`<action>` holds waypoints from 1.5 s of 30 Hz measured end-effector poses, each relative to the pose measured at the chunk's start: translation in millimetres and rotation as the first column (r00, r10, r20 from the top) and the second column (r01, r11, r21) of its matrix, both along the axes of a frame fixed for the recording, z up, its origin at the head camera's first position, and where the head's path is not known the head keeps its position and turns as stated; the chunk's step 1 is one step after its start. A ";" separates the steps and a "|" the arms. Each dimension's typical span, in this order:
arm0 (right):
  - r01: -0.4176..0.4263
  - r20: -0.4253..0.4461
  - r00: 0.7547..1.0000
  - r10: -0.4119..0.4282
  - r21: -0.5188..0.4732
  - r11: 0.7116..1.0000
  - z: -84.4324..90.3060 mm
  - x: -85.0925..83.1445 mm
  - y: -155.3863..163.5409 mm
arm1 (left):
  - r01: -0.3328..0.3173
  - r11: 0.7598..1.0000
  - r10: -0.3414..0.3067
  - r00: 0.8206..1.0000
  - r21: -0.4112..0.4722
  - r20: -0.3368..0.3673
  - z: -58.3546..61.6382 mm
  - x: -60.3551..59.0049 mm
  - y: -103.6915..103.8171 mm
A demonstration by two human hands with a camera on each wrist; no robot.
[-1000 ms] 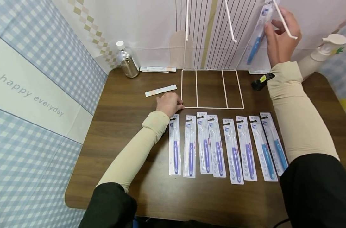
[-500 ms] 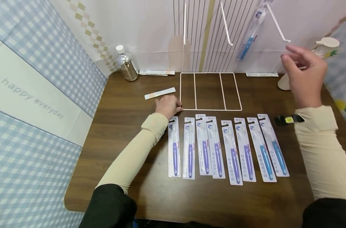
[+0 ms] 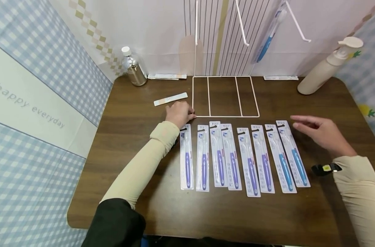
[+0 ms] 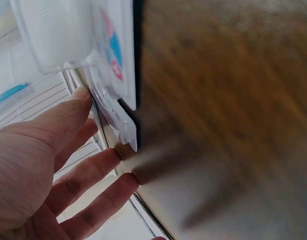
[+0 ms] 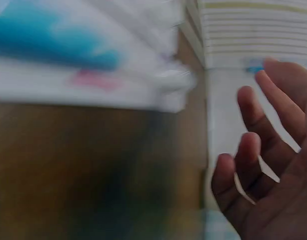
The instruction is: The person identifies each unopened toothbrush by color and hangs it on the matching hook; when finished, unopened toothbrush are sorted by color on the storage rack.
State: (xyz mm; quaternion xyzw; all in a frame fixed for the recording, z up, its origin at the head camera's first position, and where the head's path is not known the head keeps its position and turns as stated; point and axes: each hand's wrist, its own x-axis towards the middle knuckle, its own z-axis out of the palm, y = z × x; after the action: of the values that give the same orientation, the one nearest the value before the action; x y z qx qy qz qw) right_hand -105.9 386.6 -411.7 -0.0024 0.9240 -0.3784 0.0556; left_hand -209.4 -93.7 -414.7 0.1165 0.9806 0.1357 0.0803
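My left hand [image 3: 178,114] holds the near left corner of a white wire display rack [image 3: 225,116], thumb and fingertips at the wire. In the left wrist view its fingertips [image 4: 128,177] reach down to the tabletop. My right hand [image 3: 324,132] is over the table's right side, holding nothing, fingers loosely extended. Nearest to it lies a packaged blue toothbrush [image 3: 293,154], beside another blue one [image 3: 281,159]. Several packaged purple toothbrushes [image 3: 219,154] continue the row leftward. One packaged blue toothbrush [image 3: 269,37] hangs on the rack's right hook [image 3: 296,24].
A silver bottle with a white cap [image 3: 135,70] stands at the back left, a cream pump bottle [image 3: 323,73] at the back right. Flat white sachets [image 3: 170,98] lie left of the rack and another sachet [image 3: 281,78] behind it. Two more hooks [image 3: 242,25] project forward.
My right hand let go of the hanging blue toothbrush, drew back to the right, and came down beside the row of toothbrushes. The left hand stays at the rack's corner.
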 end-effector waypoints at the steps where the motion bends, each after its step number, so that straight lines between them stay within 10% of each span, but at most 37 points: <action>1: -0.007 0.031 1.000 0.007 0.024 1.000 -5.6 2.0 2.5 | 0.000 1.000 0.000 1.000 -0.001 -0.002 0.4 -0.5 0.2; 13: -0.106 0.066 0.993 0.096 0.173 0.979 -25.7 -0.7 7.3 | -0.001 1.000 0.001 1.000 0.005 -0.010 2.6 -3.6 -0.8; 26: -0.079 -0.236 0.965 0.117 0.162 0.984 -12.3 1.3 -0.3 | -0.003 1.000 0.003 1.000 0.001 0.000 2.8 -1.7 -1.8; 30: 0.001 -0.468 0.881 0.064 0.137 0.991 13.8 -2.4 -12.3 | -0.003 1.000 0.003 1.000 0.003 -0.006 2.8 -1.2 -2.1; 40: 0.097 -0.829 0.538 -0.149 -0.115 0.989 112.5 -11.9 -80.9 | 0.002 1.000 -0.002 1.000 0.004 -0.002 0.2 0.1 -1.4; 45: 0.146 -0.855 0.475 -0.206 -0.154 0.977 140.5 -16.1 -109.2 | 0.002 1.000 -0.002 1.000 0.002 -0.004 -0.8 0.8 -0.2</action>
State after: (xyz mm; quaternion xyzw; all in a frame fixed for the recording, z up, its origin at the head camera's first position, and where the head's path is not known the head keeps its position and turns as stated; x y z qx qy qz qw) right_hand -122.0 277.4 -271.2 -0.0990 0.8099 -0.3569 -0.4548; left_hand -208.6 -93.9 -415.5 0.1176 0.9805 0.1364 0.0785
